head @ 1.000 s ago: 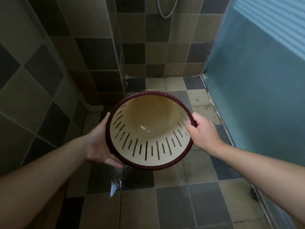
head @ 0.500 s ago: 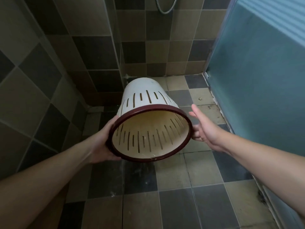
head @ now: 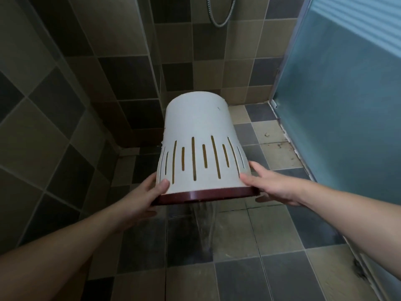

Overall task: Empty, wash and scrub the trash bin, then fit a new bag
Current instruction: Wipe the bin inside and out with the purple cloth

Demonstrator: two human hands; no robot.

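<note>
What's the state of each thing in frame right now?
Trash bin: held off the floor, tipped mouth-down, no bag.
Water: pouring from the rim onto the floor tiles.
Left hand: grips the rim.
Right hand: grips the rim opposite.

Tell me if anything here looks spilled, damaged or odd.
Water is pouring from the upturned bin onto the floor, but that fits rinsing it. The left hand and right hand hold it by the rim. Odd bits: a small dark mark high on the bin, and grime on the floor along the door.
</note>
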